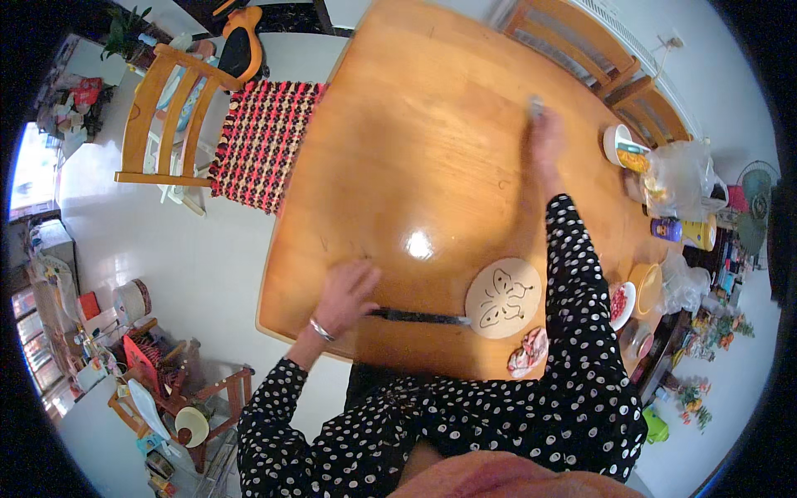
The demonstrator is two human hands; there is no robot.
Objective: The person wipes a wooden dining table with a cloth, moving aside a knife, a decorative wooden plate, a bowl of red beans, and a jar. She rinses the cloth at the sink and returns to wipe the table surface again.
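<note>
My left hand [344,300], a silver bracelet at its wrist, is over the table's near left edge with its fingers spread. Close to its thumb is the end of a long black handle [419,316]. The handle reaches right to a round pale disc [501,299] with dark butterfly-like line drawings, together looking like a hand fan lying on the table. My right hand [545,141] is stretched far across the wooden table [398,108]. Its fingers are closed on a small greyish thing [535,105], too blurred to name. Beside the disc lies a crumpled pink-and-white cloth-like piece [528,353].
Along the right side stand a white bowl [615,145], a plastic bag [677,178], a purple container [666,229], a bowl of red pieces [622,304], an orange-yellow bowl [645,289] and a jar [638,340]. A chair with a woven red-black cover [266,145] stands at the left.
</note>
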